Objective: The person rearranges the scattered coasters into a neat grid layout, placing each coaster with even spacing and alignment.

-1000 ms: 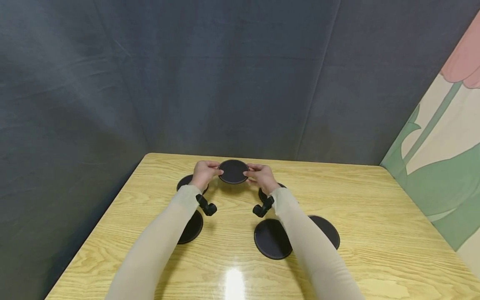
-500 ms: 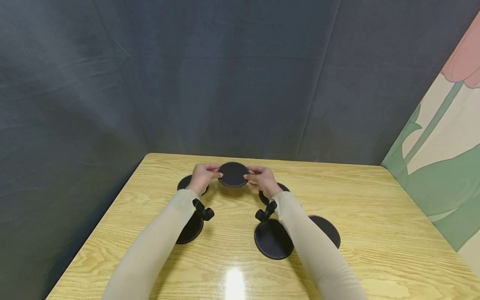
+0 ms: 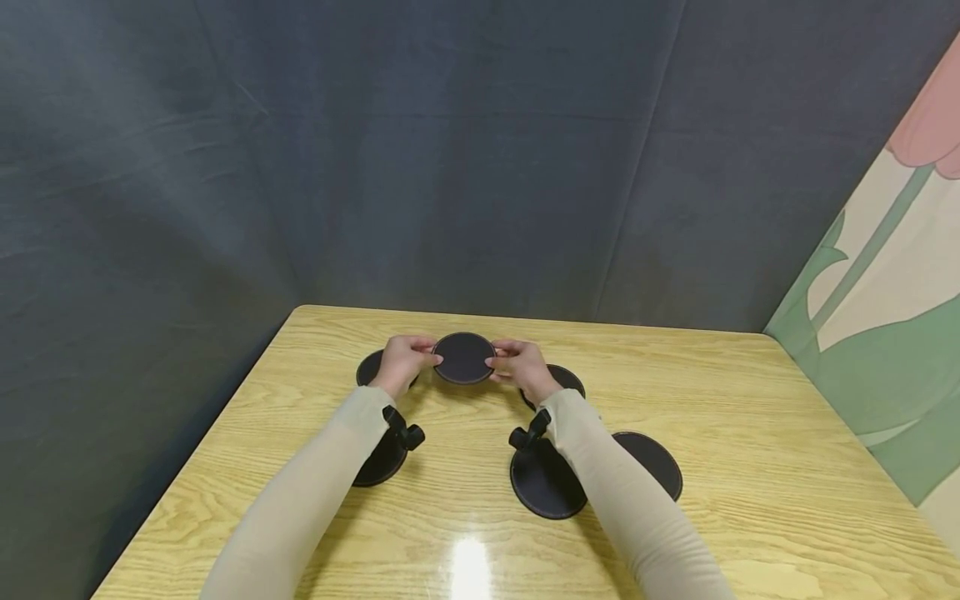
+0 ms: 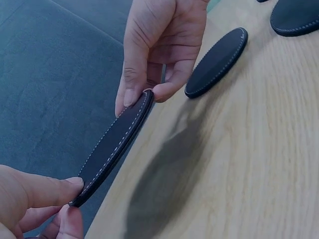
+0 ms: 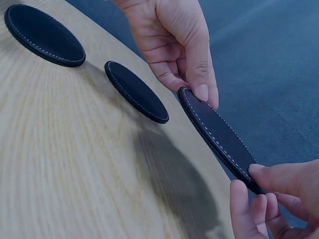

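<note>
Both Hands Pinch One Black Disc Above the Table

From my head feed I see the left hand (image 3: 405, 365) and the right hand (image 3: 525, 367) reaching forward, facing each other across a black disc (image 3: 464, 358). Each grasps it by the rim, thumb on the upper face and fingers beneath, as the wrist feeds confirm. The disc is raised off the wooden table (image 3: 765, 417), near its far edge, and its shadow falls on the wood. Pale stitching runs round its rim.

Both arms are stretched out in cream sleeves, the left sleeve (image 3: 281, 508) and the right sleeve (image 3: 637, 500), with a black camera mount (image 3: 402, 427) at the left wrist and another at the right.

Five more dark discs lie on the table. The left hand hides part of the far-left disc (image 3: 369, 367), and the left sleeve cuts across the near-left disc (image 3: 384, 461). The right hand partly blocks my view of the far-right disc (image 3: 567, 379); the right sleeve crosses between the near-right disc (image 3: 547, 483) and the outer-right disc (image 3: 658, 467), covering some of each.

A dark blue curtain (image 3: 465, 150) hangs behind; a painted flower panel (image 3: 885, 350) stands at right.
</note>
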Available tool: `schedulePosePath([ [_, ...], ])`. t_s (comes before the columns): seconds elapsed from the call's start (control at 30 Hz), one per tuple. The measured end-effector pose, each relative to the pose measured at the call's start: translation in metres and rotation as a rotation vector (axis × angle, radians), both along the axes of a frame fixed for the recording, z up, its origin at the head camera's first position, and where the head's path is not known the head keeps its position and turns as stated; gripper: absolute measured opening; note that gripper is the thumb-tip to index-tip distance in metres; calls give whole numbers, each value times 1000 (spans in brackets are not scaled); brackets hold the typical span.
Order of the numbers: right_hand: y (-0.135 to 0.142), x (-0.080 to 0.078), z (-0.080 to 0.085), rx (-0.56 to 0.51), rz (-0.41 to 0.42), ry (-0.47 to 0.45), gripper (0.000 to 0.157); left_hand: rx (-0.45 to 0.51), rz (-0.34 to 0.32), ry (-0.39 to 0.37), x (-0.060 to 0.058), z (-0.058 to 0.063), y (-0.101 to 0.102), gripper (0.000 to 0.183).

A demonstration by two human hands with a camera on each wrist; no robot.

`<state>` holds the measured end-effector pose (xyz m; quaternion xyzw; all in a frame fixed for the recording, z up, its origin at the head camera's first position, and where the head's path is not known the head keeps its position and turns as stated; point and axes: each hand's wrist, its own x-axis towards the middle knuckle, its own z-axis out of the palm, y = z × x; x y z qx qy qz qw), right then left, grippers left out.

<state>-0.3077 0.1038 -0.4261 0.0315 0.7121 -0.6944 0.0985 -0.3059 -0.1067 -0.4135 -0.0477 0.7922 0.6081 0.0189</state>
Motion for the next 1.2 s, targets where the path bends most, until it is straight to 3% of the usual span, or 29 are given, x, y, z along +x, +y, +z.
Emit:
schedulePosePath([
  [0.43, -6, -4, -4, 123, 9, -27, 46, -75, -10, -28, 1, -10, -4, 41],
  [1.2, -8, -6, -9, 201, 61, -90, 44, -237, 1, -50, -5, -25, -4, 34],
])
